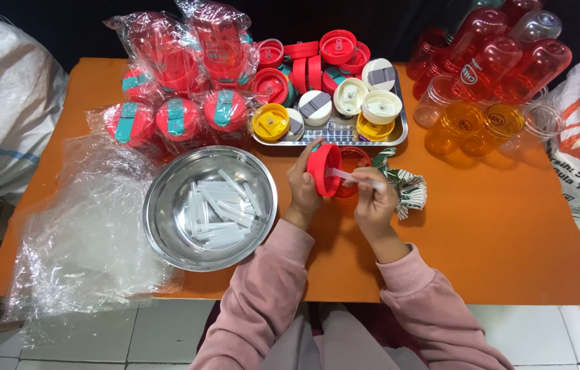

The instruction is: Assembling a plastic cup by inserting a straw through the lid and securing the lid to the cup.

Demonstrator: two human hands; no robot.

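Loose clear plastic wrap (77, 240) lies at the far left of the orange tabletop (496, 233). Behind it sits a heap of wrapped red cups (180, 82), already bagged, so part of the work looks done. Next comes the steel bowl (166, 199), holding plenty of clear plastic strips (220, 205), which suggests much is left. At the centre the left hand (301, 188) is closed around a red lid (323, 170) held on edge just above the tabletop, while the right hand (376, 195) pinches one clear strip (342, 175) against it. Behind them a metal tray (400, 133) carries red, cream and yellow lids awaiting their turn. On the right, bare red and orange cups (489, 75) lie stacked, unwrapped.
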